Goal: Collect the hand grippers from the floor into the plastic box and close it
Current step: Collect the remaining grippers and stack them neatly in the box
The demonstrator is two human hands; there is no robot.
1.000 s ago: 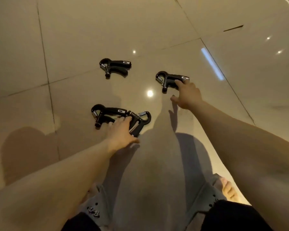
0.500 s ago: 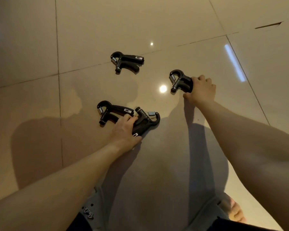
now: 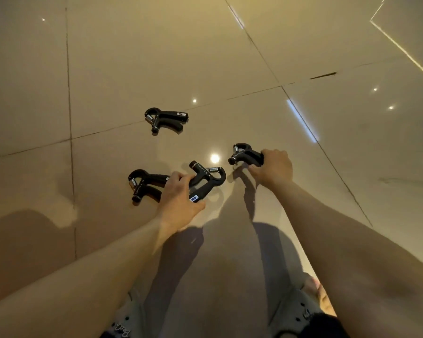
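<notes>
Four black plastic hand grippers, each with a looped head and a steel spring, are lying on or just above the glossy beige tiled floor.

The far gripper is lying alone, well apart from both hands. Its long axis is running left to right, with the looped head pointing left and the handles pointing right.

The near-left gripper is lying with its head pointing left and its handles running right, under the left hand.

The centre gripper is lying on a diagonal, its head pointing up and right and its labelled handle end pointing down and left.

The left hand is curling its fingers over the meeting handles of these two grippers, thumb beside the labelled end. It is grasping the centre gripper. Whether it is also gripping the near-left one cannot be told.

The right hand is clenching the handles of the right-side gripper, whose head is pointing left.
</notes>
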